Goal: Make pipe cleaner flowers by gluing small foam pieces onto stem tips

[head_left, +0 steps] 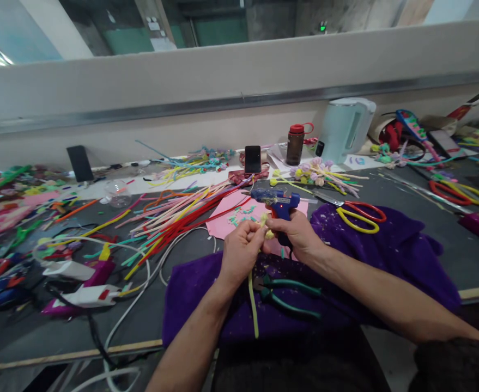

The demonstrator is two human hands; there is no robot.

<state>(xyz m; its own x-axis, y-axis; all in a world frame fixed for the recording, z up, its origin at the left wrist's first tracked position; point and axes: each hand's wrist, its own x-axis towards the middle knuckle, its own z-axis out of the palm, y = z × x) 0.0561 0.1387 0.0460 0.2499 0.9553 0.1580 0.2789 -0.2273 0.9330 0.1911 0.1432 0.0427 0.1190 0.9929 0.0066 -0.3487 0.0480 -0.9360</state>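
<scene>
My left hand [240, 249] pinches the top of a pale yellow pipe cleaner [254, 305], whose stem hangs down over the purple cloth [386, 256]. My right hand [298, 234] is closed around the handle of a blue glue gun [272, 200], its nozzle pointing left. Its fingertips also touch the small yellow fuzzy piece [267, 226] at the pipe cleaner's top, between both hands. Green-handled pliers [292, 294] lie on the cloth under my forearms. A pink sheet [233, 215] with small green bits lies just beyond my hands.
Red-and-yellow scissors [359, 215] lie right of the glue gun. A heap of coloured pipe cleaners [174, 215] spreads to the left, with white cables [141, 283] and other glue guns [86, 283]. At the back stand a phone [253, 159], a brown bottle [295, 144] and a kettle [345, 128].
</scene>
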